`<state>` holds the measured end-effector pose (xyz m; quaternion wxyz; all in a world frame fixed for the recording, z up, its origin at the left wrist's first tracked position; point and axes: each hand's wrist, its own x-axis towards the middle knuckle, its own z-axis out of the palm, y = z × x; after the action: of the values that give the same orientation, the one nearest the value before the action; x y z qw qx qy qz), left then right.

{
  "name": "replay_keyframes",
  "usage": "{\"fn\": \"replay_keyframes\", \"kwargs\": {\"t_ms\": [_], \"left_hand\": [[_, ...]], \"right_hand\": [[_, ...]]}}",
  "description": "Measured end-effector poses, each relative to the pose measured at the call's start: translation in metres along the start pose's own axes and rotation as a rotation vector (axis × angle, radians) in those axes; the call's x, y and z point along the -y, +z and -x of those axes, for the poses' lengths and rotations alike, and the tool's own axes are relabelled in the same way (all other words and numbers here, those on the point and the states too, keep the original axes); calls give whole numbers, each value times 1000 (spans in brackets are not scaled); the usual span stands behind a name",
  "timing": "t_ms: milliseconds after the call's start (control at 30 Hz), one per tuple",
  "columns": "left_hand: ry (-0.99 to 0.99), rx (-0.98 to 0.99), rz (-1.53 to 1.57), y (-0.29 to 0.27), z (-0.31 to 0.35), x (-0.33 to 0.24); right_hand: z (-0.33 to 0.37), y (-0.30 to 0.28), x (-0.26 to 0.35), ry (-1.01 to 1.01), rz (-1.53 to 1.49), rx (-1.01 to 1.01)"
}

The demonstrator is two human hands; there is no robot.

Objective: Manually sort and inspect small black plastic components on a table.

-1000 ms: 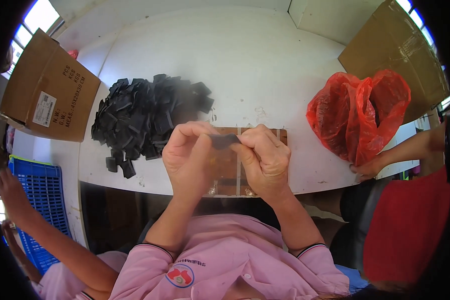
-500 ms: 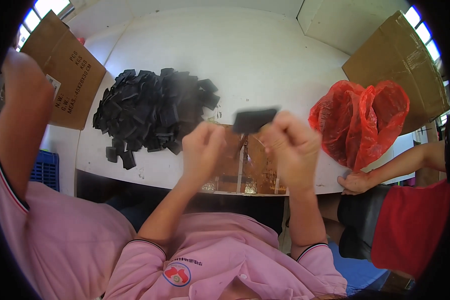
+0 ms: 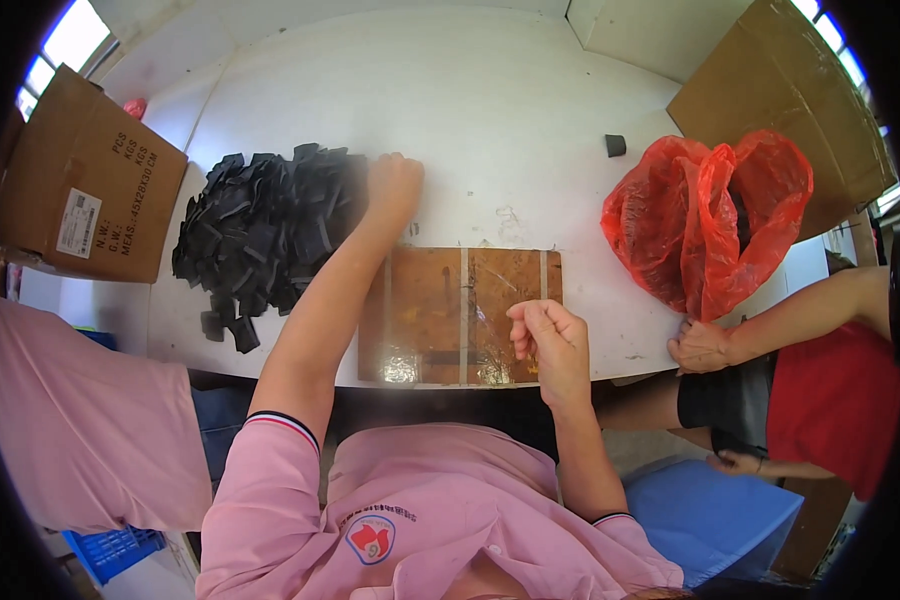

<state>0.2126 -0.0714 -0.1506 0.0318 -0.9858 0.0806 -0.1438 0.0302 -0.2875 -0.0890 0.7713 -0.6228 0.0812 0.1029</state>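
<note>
My left hand (image 3: 395, 190) is at the right edge of a heap of flat black pieces (image 3: 270, 225), fingers curled down. Whatever those fingers hold is hidden. Over the right part of a brown taped board (image 3: 425, 300), my right hand (image 3: 553, 345) has its thumb and fingers pinched together. A thin, shiny line crosses the board close to its fingertips; I cannot make out whether the hand holds it. One black piece (image 3: 615, 146) is apart from the heap, just beyond an open red plastic bag (image 3: 705, 220).
Cardboard boxes stand at left (image 3: 80, 175) and right (image 3: 785, 100) of the white table (image 3: 450, 110). On the right, another person's hand (image 3: 703, 345) touches the table edge beside the bag. A person in pink (image 3: 80, 400) is close on my left.
My left hand has reached forward to the heap. The black piece has left my right hand, which is lower now, and one shows near the red bag. The person at left has shifted back.
</note>
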Motion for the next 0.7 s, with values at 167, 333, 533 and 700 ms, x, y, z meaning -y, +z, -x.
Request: {"fn": "replay_keyframes", "kwargs": {"t_ms": [167,333,533,700], "left_hand": [[3,-338,465,-42,46,-14],[-668,-148,1866,-105,143,-16],[-682,116,2181,-132,200,-52],[-702,281,2433,-150,183,-58]], "right_hand": [[9,12,-2,138,175,74],[16,28,-11,-27,300,260],[11,46,-11,159,-271,245],[7,22,-2,245,-497,353]]}}
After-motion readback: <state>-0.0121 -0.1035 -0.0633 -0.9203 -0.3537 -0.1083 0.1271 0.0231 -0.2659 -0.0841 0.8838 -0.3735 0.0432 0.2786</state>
